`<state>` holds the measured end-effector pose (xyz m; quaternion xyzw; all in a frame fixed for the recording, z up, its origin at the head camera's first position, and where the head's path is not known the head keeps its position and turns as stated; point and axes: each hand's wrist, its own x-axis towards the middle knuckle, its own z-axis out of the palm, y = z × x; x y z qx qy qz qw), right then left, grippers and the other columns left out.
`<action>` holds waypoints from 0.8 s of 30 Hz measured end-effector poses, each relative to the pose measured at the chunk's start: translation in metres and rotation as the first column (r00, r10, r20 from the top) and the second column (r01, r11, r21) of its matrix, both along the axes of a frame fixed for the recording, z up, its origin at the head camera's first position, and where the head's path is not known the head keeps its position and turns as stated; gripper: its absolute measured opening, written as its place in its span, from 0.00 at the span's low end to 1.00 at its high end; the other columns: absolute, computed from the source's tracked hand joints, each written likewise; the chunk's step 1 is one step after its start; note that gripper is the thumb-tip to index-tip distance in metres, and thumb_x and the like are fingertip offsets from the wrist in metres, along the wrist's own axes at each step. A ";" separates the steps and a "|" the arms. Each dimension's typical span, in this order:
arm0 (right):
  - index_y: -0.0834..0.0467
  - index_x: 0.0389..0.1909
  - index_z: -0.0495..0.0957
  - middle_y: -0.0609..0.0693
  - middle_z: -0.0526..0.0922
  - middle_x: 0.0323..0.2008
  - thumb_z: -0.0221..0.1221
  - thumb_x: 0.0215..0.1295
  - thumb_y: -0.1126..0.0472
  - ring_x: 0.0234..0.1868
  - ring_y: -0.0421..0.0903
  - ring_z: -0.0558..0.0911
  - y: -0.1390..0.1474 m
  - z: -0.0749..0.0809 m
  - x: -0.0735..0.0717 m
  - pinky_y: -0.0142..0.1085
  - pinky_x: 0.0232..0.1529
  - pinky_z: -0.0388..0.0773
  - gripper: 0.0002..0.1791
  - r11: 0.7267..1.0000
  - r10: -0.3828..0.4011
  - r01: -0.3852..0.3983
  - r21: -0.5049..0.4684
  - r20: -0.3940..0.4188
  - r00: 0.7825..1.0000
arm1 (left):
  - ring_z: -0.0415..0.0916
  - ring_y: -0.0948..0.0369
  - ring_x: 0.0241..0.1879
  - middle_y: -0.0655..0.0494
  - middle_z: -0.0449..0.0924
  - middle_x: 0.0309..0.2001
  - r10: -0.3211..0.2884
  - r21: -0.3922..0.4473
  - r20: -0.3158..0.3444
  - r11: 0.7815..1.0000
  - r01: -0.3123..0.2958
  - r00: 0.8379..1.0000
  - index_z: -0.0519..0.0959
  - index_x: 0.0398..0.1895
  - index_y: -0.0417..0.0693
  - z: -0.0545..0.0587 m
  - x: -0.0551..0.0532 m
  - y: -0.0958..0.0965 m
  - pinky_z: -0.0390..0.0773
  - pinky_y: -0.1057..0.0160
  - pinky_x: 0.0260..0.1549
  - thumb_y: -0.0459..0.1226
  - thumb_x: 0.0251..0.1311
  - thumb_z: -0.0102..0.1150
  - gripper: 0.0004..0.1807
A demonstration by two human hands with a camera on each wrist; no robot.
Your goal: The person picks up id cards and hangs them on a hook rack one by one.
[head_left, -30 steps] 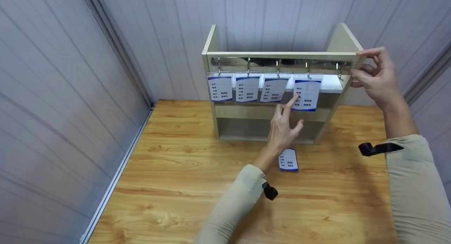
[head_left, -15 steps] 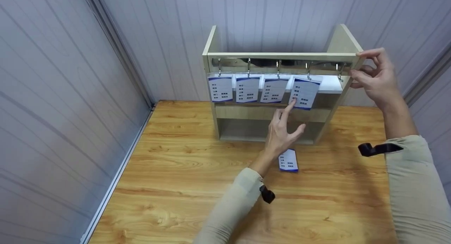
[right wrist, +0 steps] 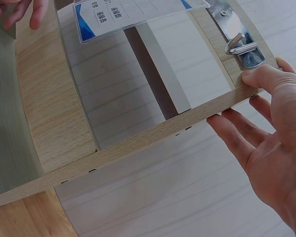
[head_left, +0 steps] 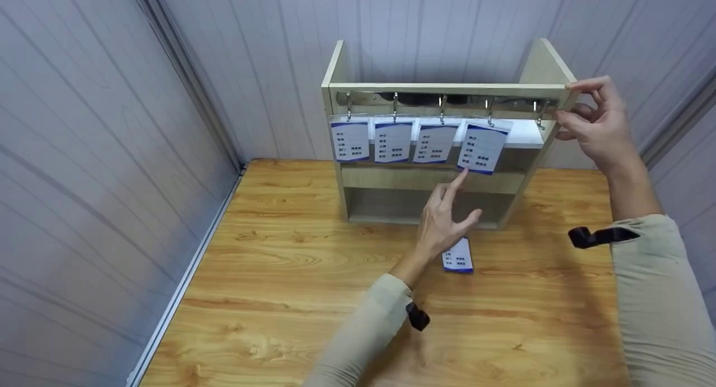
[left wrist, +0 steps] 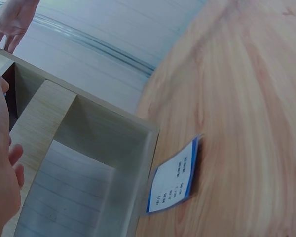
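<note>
Several white-and-blue badge cards hang from hooks on a small wooden shelf [head_left: 430, 179]. The fourth card [head_left: 483, 148] from the left is tilted, its lower end swung left. Just at that card's bottom edge is the extended index fingertip of my left hand [head_left: 443, 219]; whether it touches cannot be told. My left thumb is spread away, and the hand holds nothing. My right hand [head_left: 601, 118] grips the shelf's upper right side panel, thumb in front near the bare rightmost hook [right wrist: 240, 45]. One more badge card [left wrist: 173, 178] lies on the table before the shelf.
The wooden table [head_left: 268, 297] extends around the shelf. Behind it and along the left rise panelled walls [head_left: 268, 68]. A metal hook rail runs under the shelf's top front edge. Black straps [head_left: 604, 236] are on both sleeves.
My left hand has moved down and slightly left, its fingertip sliding from the fourth card's middle to its bottom edge. That card has swung from nearly straight to tilted. My right hand stays put.
</note>
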<state>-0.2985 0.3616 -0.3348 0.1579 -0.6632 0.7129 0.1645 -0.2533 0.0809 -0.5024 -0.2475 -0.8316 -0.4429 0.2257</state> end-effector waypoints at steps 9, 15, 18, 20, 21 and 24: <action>0.59 0.64 0.77 0.50 0.79 0.67 0.62 0.73 0.80 0.52 0.41 0.91 0.000 0.000 0.000 0.29 0.31 0.90 0.24 1.000 0.010 -0.010 0.002 -0.012 1.000 | 0.85 0.51 0.64 0.46 0.84 0.68 -0.045 -0.051 0.022 0.998 0.047 0.999 0.69 0.87 0.53 -0.006 0.006 -0.006 0.86 0.58 0.67 0.49 0.69 0.74 0.45; 0.59 0.64 0.77 0.50 0.79 0.67 0.62 0.72 0.80 0.54 0.41 0.91 -0.001 -0.001 -0.001 0.30 0.31 0.91 0.24 1.000 0.010 -0.010 0.006 -0.008 1.000 | 0.84 0.51 0.65 0.47 0.84 0.67 -0.056 -0.074 0.037 0.996 0.058 0.998 0.70 0.86 0.54 -0.008 0.011 -0.008 0.85 0.58 0.67 0.49 0.68 0.75 0.45; 0.59 0.65 0.77 0.50 0.78 0.67 0.62 0.72 0.80 0.55 0.41 0.90 0.000 -0.001 -0.001 0.30 0.32 0.91 0.25 1.000 0.008 -0.008 0.008 -0.011 1.000 | 0.84 0.52 0.65 0.48 0.84 0.68 -0.054 -0.097 0.047 0.994 0.058 0.997 0.70 0.86 0.55 -0.008 0.013 -0.008 0.85 0.59 0.67 0.51 0.67 0.76 0.45; 0.58 0.65 0.76 0.50 0.77 0.67 0.62 0.73 0.80 0.56 0.41 0.90 0.000 -0.001 -0.001 0.30 0.32 0.91 0.25 1.000 0.001 -0.001 0.020 -0.009 1.000 | 0.84 0.52 0.66 0.49 0.83 0.68 -0.057 -0.113 0.067 0.991 0.064 0.996 0.70 0.86 0.57 -0.010 0.015 -0.009 0.85 0.59 0.68 0.52 0.67 0.76 0.46; 0.58 0.65 0.76 0.50 0.77 0.66 0.62 0.73 0.79 0.56 0.41 0.90 0.000 -0.001 -0.001 0.29 0.32 0.91 0.25 1.000 -0.002 0.002 0.026 -0.006 1.000 | 0.84 0.52 0.66 0.49 0.83 0.69 -0.058 -0.121 0.078 0.990 0.067 0.995 0.69 0.87 0.57 -0.010 0.015 -0.009 0.84 0.59 0.68 0.52 0.68 0.76 0.46; 0.57 0.66 0.76 0.50 0.76 0.66 0.63 0.74 0.78 0.57 0.40 0.89 0.000 -0.001 0.000 0.29 0.33 0.91 0.25 0.999 -0.008 0.008 0.043 0.004 1.000 | 0.83 0.52 0.67 0.49 0.83 0.70 -0.060 -0.143 0.118 0.987 0.076 0.991 0.68 0.87 0.58 -0.013 0.016 -0.010 0.84 0.58 0.69 0.53 0.68 0.75 0.46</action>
